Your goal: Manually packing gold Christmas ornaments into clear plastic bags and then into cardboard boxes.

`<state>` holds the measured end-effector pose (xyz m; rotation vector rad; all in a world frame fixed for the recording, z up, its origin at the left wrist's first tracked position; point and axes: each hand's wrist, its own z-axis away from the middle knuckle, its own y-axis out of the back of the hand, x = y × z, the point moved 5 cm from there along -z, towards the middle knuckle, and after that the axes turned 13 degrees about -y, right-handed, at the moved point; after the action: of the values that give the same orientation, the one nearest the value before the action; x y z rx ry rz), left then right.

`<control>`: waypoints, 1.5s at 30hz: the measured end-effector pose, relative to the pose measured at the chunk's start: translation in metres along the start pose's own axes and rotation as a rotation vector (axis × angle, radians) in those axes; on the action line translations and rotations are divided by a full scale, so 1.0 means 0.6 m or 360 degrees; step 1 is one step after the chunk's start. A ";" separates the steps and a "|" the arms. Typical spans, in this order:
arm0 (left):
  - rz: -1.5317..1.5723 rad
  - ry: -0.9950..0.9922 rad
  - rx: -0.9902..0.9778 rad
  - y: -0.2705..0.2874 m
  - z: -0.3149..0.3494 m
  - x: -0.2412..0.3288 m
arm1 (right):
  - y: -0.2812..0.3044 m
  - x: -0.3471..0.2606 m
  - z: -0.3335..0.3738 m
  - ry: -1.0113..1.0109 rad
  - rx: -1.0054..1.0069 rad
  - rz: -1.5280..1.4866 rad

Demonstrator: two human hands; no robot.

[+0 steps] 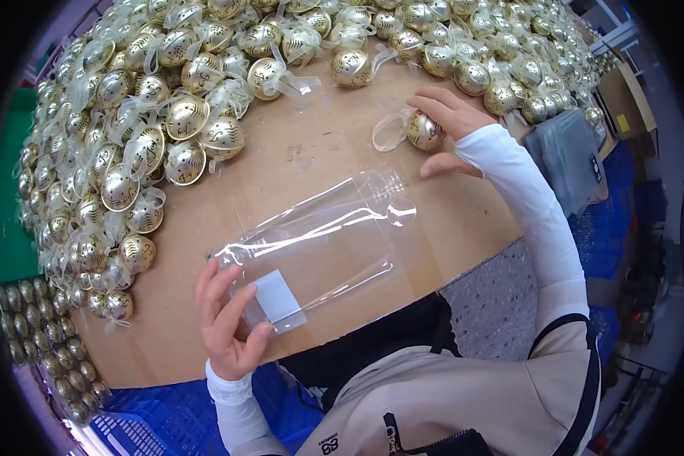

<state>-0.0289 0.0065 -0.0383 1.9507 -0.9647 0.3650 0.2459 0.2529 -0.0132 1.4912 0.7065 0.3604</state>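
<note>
A clear, shiny plastic bag (334, 266) lies slantwise on the cardboard-covered table. Near its lower left corner is a pale rectangular card or label (278, 295); whether it sits inside or on the bag I cannot tell. My left hand (232, 323) holds the bag's left edge, fingers spread along it and thumb by the card. Beyond the bag's far right corner, my right hand (456, 125) is cupped over a gold bell-like ball ornament (422, 131). Its fingers reach over the ornament's far side, while the thumb stands apart. A sheer white ribbon loop (389, 132) trails left from the ornament.
Gold ball ornaments (186, 118) with sheer ribbons are heaped along the table's left and far sides. Folded clear bags (566, 156) lie at the right edge. Blue crates (156, 418) stand below. More ornaments sit in rows (49, 334) at lower left; a cardboard box (627, 99) is far right.
</note>
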 end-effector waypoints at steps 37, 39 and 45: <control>-0.0182 0.0428 0.0297 -0.029 0.012 0.018 | -0.084 -0.153 0.036 0.1064 -0.0495 -0.1126; -0.0219 0.0409 0.0283 -0.028 0.010 0.016 | -0.089 -0.176 0.033 0.1264 -0.0483 -0.1010; -0.0349 0.0286 0.0155 -0.024 -0.002 0.017 | -0.129 -0.294 -0.001 0.1081 0.0087 -0.0937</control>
<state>-0.0113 0.0069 -0.0403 2.0481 -0.6213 0.4592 0.0969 0.1373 -0.0528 1.1265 1.6556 0.3904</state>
